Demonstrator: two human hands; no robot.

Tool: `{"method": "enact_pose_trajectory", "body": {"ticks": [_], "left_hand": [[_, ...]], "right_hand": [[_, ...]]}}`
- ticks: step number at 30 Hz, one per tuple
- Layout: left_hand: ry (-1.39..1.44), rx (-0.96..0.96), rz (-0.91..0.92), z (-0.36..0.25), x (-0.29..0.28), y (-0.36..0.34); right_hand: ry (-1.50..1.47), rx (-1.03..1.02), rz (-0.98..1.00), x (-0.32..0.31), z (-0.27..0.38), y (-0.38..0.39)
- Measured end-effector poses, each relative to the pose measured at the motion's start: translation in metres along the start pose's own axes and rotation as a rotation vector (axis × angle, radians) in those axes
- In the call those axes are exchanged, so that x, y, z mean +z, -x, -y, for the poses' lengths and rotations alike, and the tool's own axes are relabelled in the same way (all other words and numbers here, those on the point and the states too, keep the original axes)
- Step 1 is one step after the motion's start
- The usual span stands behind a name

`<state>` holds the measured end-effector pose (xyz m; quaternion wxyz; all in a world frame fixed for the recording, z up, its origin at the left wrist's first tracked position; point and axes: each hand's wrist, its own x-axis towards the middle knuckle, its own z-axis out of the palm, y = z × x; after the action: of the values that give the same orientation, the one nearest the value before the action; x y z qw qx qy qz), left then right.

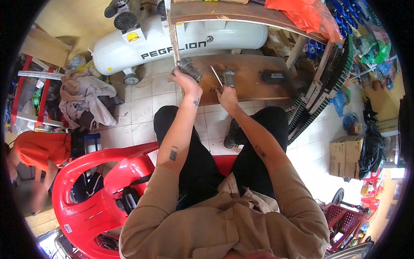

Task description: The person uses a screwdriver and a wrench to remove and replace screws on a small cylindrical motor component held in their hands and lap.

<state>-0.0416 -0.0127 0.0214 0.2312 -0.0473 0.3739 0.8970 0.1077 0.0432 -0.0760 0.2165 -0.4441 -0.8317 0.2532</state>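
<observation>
Left grip (189, 84): clamped on a grey cylindrical part (189, 69) at the left edge of the wooden table (254, 64). Right grip (227, 96): closed around a slim metal rod (215, 74), beside a second grey part (228, 77); black oblong case (274, 77) farther right.

I see bare wood on the low table (254, 69) between the grey metal part (227, 77) by the right hand (228, 98) and the black case (273, 77), a way through; the upright post (174, 39) crowds the left hand (188, 83), a shelf (233, 12) spans the far side, and toothed rails (321, 88) flank the right end
</observation>
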Motion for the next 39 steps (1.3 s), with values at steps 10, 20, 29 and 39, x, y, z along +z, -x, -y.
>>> {"method": "enact_pose_trajectory", "body": {"ticks": [10,20,29,39], "left_hand": [[-0.205,-0.048,-0.092,-0.002,-0.001,0.009],[-0.259,0.016,-0.217,0.014,-0.015,-0.017],[-0.252,-0.042,-0.066,0.007,-0.012,-0.007],[-0.258,-0.091,-0.084,0.006,-0.009,-0.004]], "right_hand": [[-0.059,0.033,-0.018,0.002,0.007,0.01],[-0.033,0.066,0.03,0.0,-0.005,0.01],[-0.077,-0.011,-0.072,0.012,0.0,0.006],[-0.06,0.025,-0.049,0.022,0.002,0.001]]}}
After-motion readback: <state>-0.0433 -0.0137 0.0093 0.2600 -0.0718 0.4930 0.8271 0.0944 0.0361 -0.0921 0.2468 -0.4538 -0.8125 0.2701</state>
